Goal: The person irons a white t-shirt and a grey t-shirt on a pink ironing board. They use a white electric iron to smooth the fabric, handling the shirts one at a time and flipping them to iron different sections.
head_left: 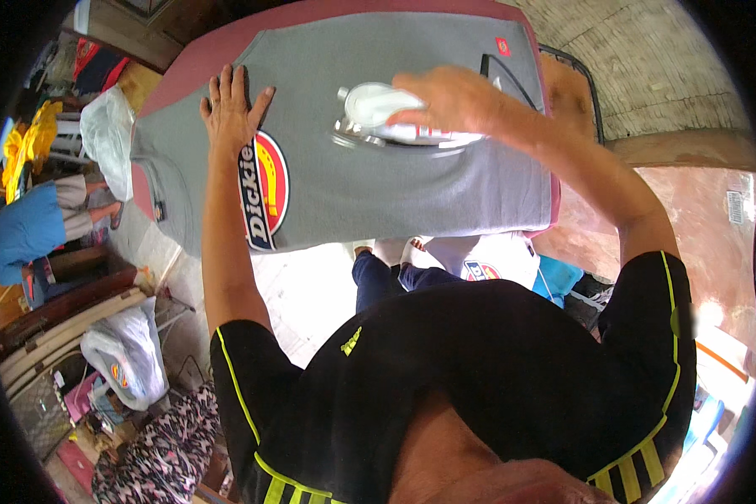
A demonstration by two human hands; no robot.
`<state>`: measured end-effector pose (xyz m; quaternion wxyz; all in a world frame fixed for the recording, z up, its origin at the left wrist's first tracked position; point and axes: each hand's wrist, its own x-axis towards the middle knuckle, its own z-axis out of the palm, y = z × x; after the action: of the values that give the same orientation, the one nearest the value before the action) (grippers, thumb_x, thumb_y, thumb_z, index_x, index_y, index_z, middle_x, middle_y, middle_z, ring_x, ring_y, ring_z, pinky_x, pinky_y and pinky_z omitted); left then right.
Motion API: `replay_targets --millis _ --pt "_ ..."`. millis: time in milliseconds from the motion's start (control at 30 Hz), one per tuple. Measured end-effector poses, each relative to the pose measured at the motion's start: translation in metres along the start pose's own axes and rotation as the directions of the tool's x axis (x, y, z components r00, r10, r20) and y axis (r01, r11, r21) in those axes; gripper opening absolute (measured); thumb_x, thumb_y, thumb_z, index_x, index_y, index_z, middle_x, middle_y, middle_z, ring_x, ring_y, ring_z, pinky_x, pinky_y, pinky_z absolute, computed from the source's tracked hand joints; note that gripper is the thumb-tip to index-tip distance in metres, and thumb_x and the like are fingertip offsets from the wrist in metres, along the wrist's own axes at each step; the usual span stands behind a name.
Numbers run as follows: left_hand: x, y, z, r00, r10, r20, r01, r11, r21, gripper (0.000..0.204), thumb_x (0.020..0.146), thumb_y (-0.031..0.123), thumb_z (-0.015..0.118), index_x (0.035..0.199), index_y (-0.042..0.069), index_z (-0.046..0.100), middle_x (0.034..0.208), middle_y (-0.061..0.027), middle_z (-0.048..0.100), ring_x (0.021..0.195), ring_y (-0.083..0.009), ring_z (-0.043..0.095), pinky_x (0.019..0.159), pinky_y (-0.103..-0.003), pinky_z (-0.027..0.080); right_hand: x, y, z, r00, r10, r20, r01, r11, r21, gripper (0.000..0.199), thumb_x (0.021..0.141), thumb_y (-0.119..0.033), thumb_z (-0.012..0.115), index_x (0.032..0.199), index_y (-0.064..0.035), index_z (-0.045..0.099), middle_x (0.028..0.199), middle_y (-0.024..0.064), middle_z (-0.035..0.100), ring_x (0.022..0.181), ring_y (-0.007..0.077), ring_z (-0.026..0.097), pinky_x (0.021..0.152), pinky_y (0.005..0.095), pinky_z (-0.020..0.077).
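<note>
A grey shirt (353,202) with a large red, yellow and black printed patch lies spread over an ironing board (227,38) with a maroon cover. My left hand (231,113) rests flat on the shirt, fingers spread, just above the patch. My right hand (454,99) is wrapped round the handle of a white and silver iron (380,109), over the middle right of the shirt. Motion slightly blurs the iron, so I cannot tell if its soleplate touches the cloth. A dark cord (512,80) loops behind my right wrist.
A white plastic bag (109,139) hangs beside the board's left end. Farther left, a person in a blue top (27,235) bends down. Another filled plastic bag (134,353) and a camouflage cloth (164,449) lie lower left. Below the board's near edge is a white printed cloth (508,256).
</note>
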<state>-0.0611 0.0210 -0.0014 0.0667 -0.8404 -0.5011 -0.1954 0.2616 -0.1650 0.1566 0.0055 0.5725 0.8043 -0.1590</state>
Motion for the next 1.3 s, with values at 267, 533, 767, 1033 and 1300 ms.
replay_targets --millis 267,533,767,1033,1300 --pt "0.006 0.016 -0.005 1.0 0.024 0.011 -0.023 0.999 -0.031 0.077 0.09 0.068 0.044 0.15 0.02 0.039 0.158 -0.015 0.031 0.147 -0.0387 0.022 0.113 -0.063 0.017 0.059 0.146 -0.037 0.839 0.208 -0.503 -0.262 0.964 -0.038 0.049 0.091 -0.046 0.059 0.101 0.0014 0.067 0.089 0.0271 0.068 0.085 0.0442 0.067 0.077 0.0511 0.0524" --pt "0.054 0.123 0.03 0.95 0.308 0.047 -0.288 0.926 -0.243 0.074 0.095 0.063 0.039 0.151 0.015 0.036 0.16 -0.0129 0.025 0.149 -0.0363 0.017 0.114 -0.063 0.014 0.02 0.082 0.005 0.809 0.308 -0.5 -0.282 0.951 0.128 0.05 0.094 -0.048 0.056 0.108 -0.0011 0.064 0.088 0.027 0.067 0.083 0.0426 0.067 0.075 0.0507 0.0525" --pt "0.081 0.16 0.029 0.928 0.361 0.087 -0.351 0.93 -0.113 0.078 0.095 0.066 0.038 0.152 0.014 0.032 0.161 -0.0128 0.022 0.149 -0.0361 0.016 0.116 -0.061 0.013 -0.114 0.012 0.036 0.806 0.469 -0.361 -0.412 0.883 0.224 0.05 0.09 -0.053 0.062 0.104 -0.0049 0.06 0.076 0.0213 0.067 0.071 0.0393 0.069 0.064 0.0474 0.0556" --pt "0.076 0.162 0.026 0.924 0.368 0.105 -0.359 0.928 -0.098 0.079 0.093 0.066 0.044 0.152 0.014 0.033 0.161 -0.0126 0.023 0.149 -0.0367 0.017 0.115 -0.061 0.015 -0.06 0.113 0.013 0.602 0.542 -0.586 -0.577 0.803 0.148 0.046 0.088 -0.045 0.068 0.11 -0.0051 0.063 0.076 0.0195 0.066 0.064 0.0358 0.068 0.058 0.0441 0.0551" --pt "0.076 0.162 0.032 0.912 0.407 0.045 -0.401 0.91 -0.104 0.083 0.092 0.071 0.039 0.151 0.014 0.034 0.16 -0.0137 0.025 0.148 -0.0376 0.018 0.116 -0.062 0.015 -0.006 0.233 -0.053 0.362 0.775 -0.518 -0.684 0.599 0.417 0.061 0.095 -0.05 0.052 0.109 0.0081 0.064 0.097 0.0311 0.067 0.092 0.0444 0.067 0.083 0.0509 0.0519"
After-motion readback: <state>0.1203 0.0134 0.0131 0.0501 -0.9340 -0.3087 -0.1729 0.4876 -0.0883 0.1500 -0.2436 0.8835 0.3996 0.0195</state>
